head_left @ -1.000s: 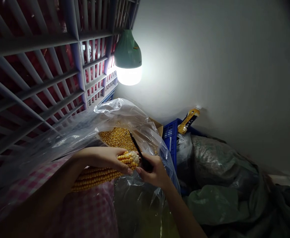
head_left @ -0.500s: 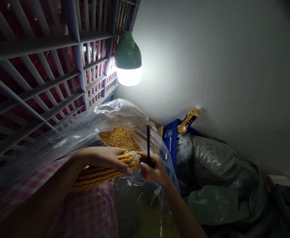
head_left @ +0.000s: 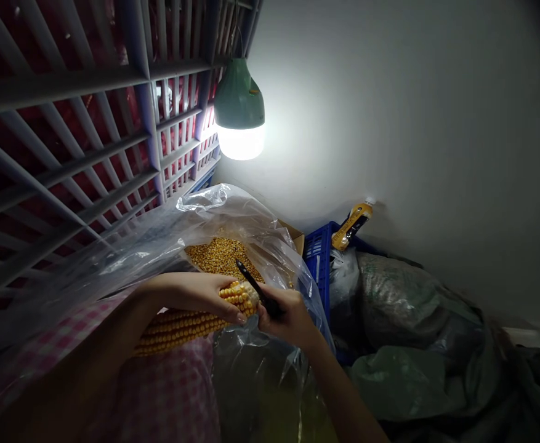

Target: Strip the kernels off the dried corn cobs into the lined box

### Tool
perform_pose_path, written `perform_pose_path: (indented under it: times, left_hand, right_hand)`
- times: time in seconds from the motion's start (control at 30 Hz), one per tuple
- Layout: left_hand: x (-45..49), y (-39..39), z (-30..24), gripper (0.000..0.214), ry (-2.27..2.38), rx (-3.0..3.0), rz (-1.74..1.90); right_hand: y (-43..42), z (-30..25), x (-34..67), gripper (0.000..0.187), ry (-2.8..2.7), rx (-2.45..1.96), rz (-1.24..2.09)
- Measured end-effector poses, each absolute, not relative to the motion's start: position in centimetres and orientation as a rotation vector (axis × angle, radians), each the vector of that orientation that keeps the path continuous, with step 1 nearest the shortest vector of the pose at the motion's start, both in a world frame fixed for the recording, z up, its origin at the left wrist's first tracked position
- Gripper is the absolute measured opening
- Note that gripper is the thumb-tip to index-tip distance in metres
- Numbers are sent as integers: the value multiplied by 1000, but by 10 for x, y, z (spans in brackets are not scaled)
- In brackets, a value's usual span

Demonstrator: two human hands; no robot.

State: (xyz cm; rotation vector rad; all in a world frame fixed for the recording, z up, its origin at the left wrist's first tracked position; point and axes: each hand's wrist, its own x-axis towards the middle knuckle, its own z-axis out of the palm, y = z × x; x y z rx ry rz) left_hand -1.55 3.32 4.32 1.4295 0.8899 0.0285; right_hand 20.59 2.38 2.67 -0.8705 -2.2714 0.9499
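Observation:
My left hand is closed around a long yellow ear of corn, which lies aslant over pink checked cloth. Its pale tip end points right, toward my other hand. In my right hand a dark knife is gripped by its handle, the slim blade slanting up and left beside the corn's tip. Whether the blade touches the kernels I cannot tell. Just beyond both hands, a heap of loose corn kernels lies in a large clear plastic bag.
A lit green lamp hangs above the bag. Slatted crates rise at the left, with red contents behind the bars. At right stand a blue crate, a yellow-labelled bottle and stuffed sacks against the pale wall.
The knife has swung from upright to leaning left, its blade now beside the corn's tip. My right hand has turned with it. The left hand and the corn stay nearly still.

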Motion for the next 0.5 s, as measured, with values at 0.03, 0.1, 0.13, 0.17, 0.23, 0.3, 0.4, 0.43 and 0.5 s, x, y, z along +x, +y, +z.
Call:
perform_pose_path:
  times: [0.03, 0.1, 0.13, 0.17, 0.23, 0.3, 0.4, 0.43, 0.5]
  left_hand:
    - [-15, 33, 43, 64, 897, 1420, 22]
    - [-16, 33, 43, 64, 891, 1404, 22]
    - [-16, 33, 42, 62, 867, 1402, 25]
    - [-16, 33, 42, 61, 834, 1399, 29]
    - [-17, 33, 43, 59, 777, 1377, 34]
    - [-17, 33, 42, 60, 757, 1342, 42]
    - [-17, 33, 40, 63, 786, 1312, 55]
    - [-17, 33, 39, 64, 802, 1312, 54]
    - [-17, 33, 39, 64, 828, 1319, 47]
  right_hand:
    - [24, 27, 207, 38, -2261, -886, 975]
    - [23, 25, 208, 34, -2214, -940, 1043]
    - [23, 24, 209, 32, -2167, -965, 1098]
    - [23, 23, 209, 31, -2111, -985, 1168]
    - [22, 23, 211, 31, -2011, -1004, 1327]
    - [22, 25, 212, 35, -2001, -984, 1409]
    - [21, 31, 212, 42, -2120, -959, 1292]
    - [21, 32, 212, 42, -2153, -955, 1226]
    - [20, 33, 212, 42, -2199, -945, 1107]
